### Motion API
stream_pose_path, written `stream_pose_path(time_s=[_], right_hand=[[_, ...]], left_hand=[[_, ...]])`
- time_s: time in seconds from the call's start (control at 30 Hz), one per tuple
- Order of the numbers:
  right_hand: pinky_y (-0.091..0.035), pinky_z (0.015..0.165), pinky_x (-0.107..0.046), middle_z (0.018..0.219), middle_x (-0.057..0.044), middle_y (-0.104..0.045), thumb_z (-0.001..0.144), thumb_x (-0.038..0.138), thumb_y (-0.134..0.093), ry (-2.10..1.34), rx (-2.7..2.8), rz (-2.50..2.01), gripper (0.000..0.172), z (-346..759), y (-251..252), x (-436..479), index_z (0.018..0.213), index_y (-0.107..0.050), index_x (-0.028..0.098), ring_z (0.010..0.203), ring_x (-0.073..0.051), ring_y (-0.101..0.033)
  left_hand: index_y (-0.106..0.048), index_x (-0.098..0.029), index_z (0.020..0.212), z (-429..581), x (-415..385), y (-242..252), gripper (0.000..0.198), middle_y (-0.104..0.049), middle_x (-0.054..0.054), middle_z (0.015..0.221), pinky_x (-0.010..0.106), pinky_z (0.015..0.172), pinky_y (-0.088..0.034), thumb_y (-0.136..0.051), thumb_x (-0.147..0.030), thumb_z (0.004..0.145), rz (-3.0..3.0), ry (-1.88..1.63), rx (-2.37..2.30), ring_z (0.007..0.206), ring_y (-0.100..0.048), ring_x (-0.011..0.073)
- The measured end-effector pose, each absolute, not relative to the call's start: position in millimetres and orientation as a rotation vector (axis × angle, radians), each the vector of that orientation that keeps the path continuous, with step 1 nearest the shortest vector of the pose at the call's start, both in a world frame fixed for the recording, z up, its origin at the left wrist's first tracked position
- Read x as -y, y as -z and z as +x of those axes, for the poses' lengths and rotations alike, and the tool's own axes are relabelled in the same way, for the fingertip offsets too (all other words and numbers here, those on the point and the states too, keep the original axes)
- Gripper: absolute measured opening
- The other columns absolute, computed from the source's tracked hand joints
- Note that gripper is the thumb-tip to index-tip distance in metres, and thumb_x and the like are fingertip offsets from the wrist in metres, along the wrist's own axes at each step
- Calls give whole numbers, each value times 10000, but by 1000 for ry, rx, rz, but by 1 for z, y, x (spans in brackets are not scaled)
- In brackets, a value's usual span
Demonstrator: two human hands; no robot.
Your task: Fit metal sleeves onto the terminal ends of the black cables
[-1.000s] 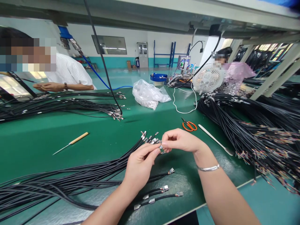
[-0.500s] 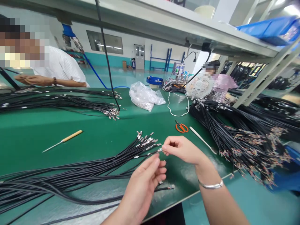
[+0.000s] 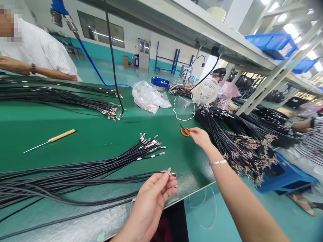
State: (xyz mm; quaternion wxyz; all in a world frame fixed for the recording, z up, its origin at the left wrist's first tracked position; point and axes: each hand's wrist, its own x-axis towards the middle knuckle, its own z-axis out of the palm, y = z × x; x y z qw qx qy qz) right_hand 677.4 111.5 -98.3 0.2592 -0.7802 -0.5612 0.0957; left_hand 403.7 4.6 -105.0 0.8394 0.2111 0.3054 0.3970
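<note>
My left hand pinches a black cable just behind its metal connector, near the table's front edge. Out to the right, my right hand has its fingertips closed on a handle of the orange-handled scissors, which lie on the green table with their short dark blades pointing away. Left of my left hand runs a bundle of black cables, its metal-tipped ends fanned out toward the middle. A wooden-handled awl lies farther left.
Beyond lie another cable bundle, a clear plastic bag of small parts and a white fan. Cables with stripped ends pile up at right. A shelf crosses overhead; a black cord hangs down. Co-workers are at left and right.
My right hand has left the cable end and moved away to the scissors, closing on a handle. My left hand keeps the cable. The view has swung rightward.
</note>
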Motion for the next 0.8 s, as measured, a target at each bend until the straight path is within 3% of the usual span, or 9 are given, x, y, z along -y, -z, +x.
stream_pose_path(time_s=[0.17, 0.27, 0.4, 0.53, 0.67, 0.8], right_hand=[[-372, 905, -389, 1050, -172, -608, 776, 118, -581, -156, 1586, -2286, 215, 686, 117, -156, 985, -629, 117, 1068, -318, -515], [-387, 882, -406, 1009, -199, -610, 731, 72, -587, -203, 1612, -2304, 262, 678, 114, -155, 992, -617, 77, 1038, -345, -528], [-484, 729, -306, 903, -99, -648, 743, 146, -590, -471, 1669, -2159, 457, 663, 103, -111, 1187, -493, 105, 809, -230, -621], [-499, 677, -269, 1042, -94, -583, 768, 210, -562, -968, 1616, -1631, 550, 640, 88, -26, 1276, -360, 150, 766, -160, -595], [-457, 628, -252, 812, -11, -548, 795, 322, -635, -1047, 1731, -1682, 428, 615, 70, 45, 1170, -465, 208, 710, -149, -534], [-353, 541, -245, 652, 20, -484, 846, 380, -596, -597, 2099, -1821, 203, 600, 63, 69, 954, -590, 208, 580, -132, -437]], left_hand=[[-628, -118, 758, 403, 4, 110, 137, -632, 67, 809, 238, 687, -511, -652, -253, 763, 471, -810, -641, 756, -599, 139], [-619, -118, 757, 402, 6, 113, 145, -629, 69, 807, 250, 700, -506, -644, -261, 768, 474, -798, -627, 761, -594, 141], [-603, -118, 757, 402, 5, 117, 144, -634, 69, 805, 253, 706, -497, -634, -258, 774, 499, -787, -633, 756, -595, 140], [-591, -118, 771, 402, 3, 122, 126, -640, 59, 786, 252, 713, -487, -611, -241, 791, 566, -773, -617, 717, -595, 129], [-579, -123, 810, 399, 2, 127, 107, -637, 43, 755, 252, 719, -472, -578, -230, 813, 624, -747, -565, 704, -598, 130], [-567, -128, 837, 395, 2, 130, 97, -629, 39, 760, 260, 734, -459, -560, -224, 824, 665, -742, -507, 715, -591, 134]])
